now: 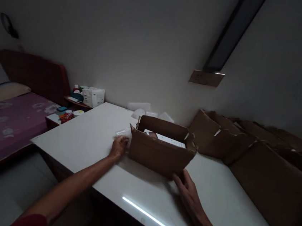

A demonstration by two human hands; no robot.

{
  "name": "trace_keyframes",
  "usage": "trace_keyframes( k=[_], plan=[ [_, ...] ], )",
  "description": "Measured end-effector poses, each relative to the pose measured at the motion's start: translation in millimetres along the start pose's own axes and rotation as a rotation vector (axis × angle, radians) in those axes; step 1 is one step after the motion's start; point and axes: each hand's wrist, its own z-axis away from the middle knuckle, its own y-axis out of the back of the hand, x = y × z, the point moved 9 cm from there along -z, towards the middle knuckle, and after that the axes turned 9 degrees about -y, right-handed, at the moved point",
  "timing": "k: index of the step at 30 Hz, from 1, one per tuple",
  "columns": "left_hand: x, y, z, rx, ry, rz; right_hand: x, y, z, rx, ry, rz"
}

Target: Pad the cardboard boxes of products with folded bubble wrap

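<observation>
A brown cardboard box (159, 156) with a torn, open top stands on the white table (83, 140). Inside it lies a white box (171, 141) with a printed top, partly hidden by the front wall. My left hand (119, 146) is closed beside the cardboard box's left end, its fingers curled at a piece of clear bubble wrap (123, 133). At the lower right corner of the cardboard box, my right hand (187, 189) grips it, thumb on the front face and fingers round the side.
Larger opened cardboard boxes (265, 175) stand along the right side. White packing pieces (140, 108) lie at the wall. Left of the table are a bed (6, 123) and a small stand with a tissue pack (94, 97). A wall socket panel (206, 78) is above.
</observation>
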Motion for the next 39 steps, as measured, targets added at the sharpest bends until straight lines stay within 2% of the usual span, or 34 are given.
trace_keyframes(
  k=[2,4,6,7,9,11,13,17,21,25,29,32,34,35,37,39],
  plan=[
    [9.7,35.1,-2.4,0.121,0.003,-0.023,0.3,4.0,-1.8,0.02,0.004,0.014],
    [26.6,69.2,6.5,0.212,-0.01,-0.044,2.3,9.8,0.9,0.046,-0.003,0.03],
    [46.0,88.7,28.6,0.228,-0.032,-0.053,2.3,15.5,7.1,0.079,-0.019,0.074],
    [55.1,89.8,43.4,0.193,-0.051,-0.059,0.1,18.7,11.0,0.107,-0.022,0.098],
    [69.9,74.5,76.7,0.036,-0.112,-0.089,-8.4,24.2,19.3,0.167,-0.016,0.13],
    [79.1,43.7,111.9,-0.206,-0.211,-0.162,-17.9,25.0,26.6,0.195,-0.012,0.141],
    [81.2,18.8,142.3,-0.386,-0.288,-0.232,-25.1,22.3,32.8,0.201,-0.018,0.173],
    [80.4,4.3,172.6,-0.525,-0.296,-0.264,-31.4,10.5,41.8,0.204,-0.007,0.293],
    [93.2,1.6,194.5,-0.633,-0.313,-0.216,-32.8,-32.2,42.9,-0.02,0.068,0.362],
    [104.3,-8.5,223.2,-0.72,-0.409,-0.173,-63.9,-81.9,48.8,-0.141,0.316,0.461],
    [98.3,-30.5,252.2,-0.874,-0.527,-0.162,-103.4,-148.0,63.8,-0.331,0.574,0.707],
    [88.2,-43.5,267.7,-0.976,-0.586,-0.131,-108.8,-184.0,69.7,-0.479,0.604,0.867],
    [77.6,-49.3,273.2,-0.978,-0.567,-0.106,-105.4,-185.6,70.7,-0.48,0.598,0.891],
    [71.2,-53.5,276.6,-0.973,-0.546,-0.092,-102.3,-178.9,71.8,-0.455,0.601,0.887],
    [59.8,-67.3,286.6,-0.973,-0.509,-0.061,-92.8,-151.2,77.1,-0.383,0.611,0.861],
    [57.0,-86.9,296.9,-0.98,-0.503,-0.037,-79.0,-106.1,83.6,-0.295,0.597,0.833]
  ],
)
